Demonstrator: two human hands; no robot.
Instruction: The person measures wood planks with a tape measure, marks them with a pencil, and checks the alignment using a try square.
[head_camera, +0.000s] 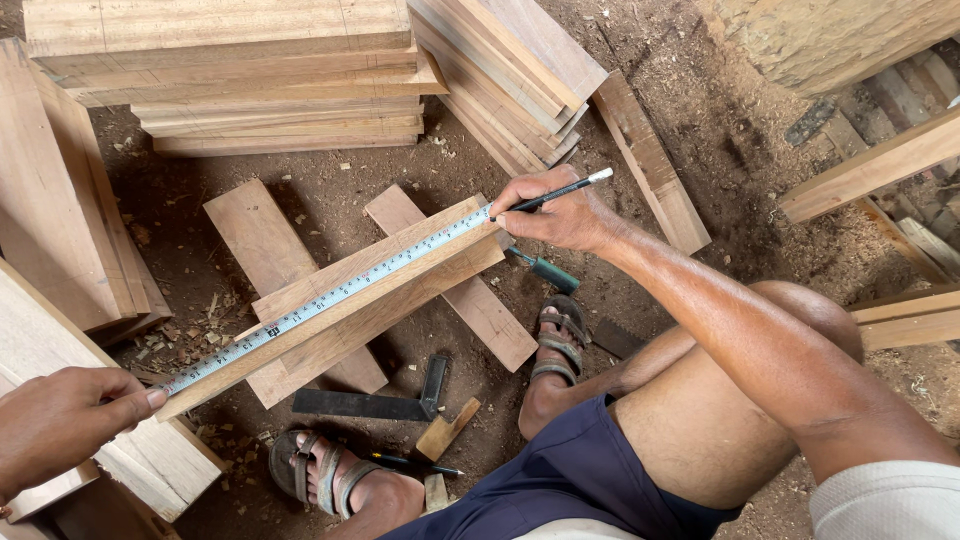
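Bare knees and a sandalled foot (560, 345) fill the near edge of the view, and just beyond them the right hand (555, 215) pinches a dark pencil (555, 193) between thumb and fingers, its tip set against the far end of a tape measure (330, 297). That tape lies stretched along the top face of a long wooden board (375, 295), which rests across two shorter planks (265, 255) on the dirt floor. Its long axis runs diagonally, from low at the left up toward the right, with the far end pointing at the pencil hand. At the near end the left hand (60, 425) is curled closed, thumb pressing the tape's end down onto the board's corner. Slipping looks like the main risk: if that thumb eases, the tape could spring back or skew off the board's edge, and a mark would land wrong. Because the board only bridges the planks, it could also rock or slide under the pencil's pressure. A black try square (375, 400) and a second pencil (415, 463) lie on the ground near the other foot, and stacked boards (240, 90) sit beyond.
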